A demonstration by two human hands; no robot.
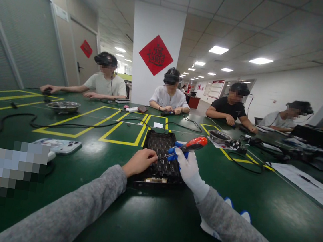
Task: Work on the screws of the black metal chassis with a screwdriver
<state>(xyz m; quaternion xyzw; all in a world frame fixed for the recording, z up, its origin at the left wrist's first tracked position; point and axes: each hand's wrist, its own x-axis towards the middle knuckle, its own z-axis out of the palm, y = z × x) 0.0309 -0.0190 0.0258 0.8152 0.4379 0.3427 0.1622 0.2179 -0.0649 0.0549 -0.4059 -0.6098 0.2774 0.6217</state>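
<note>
- The likeliest trouble, as I judge it, is a slip: the screwdriver slants down toward the bare left hand, so a hard push or a poor seat for the tip could send it into those fingers.
- The black case could also skid or twist on the counter, should the tool press sideways while the left hand steadies it too lightly.
- Fabric between skin and handle may dull the feel, and the handle might roll in the grip if turned forcefully.
- The right hand, in a white glove with blue fingertips, has its fingers closed around the screwdriver, low on the red-and-black handle and near the shaft.
- The left hand reaches over the case's left side, its fingers bent and bunched beside the shaft's lower end; whether they pinch the shaft, hold a small part or only touch the case, I cannot tell.
- The case lies on the counter directly before the person, between both forearms, with a pale piece at its near end.
</note>
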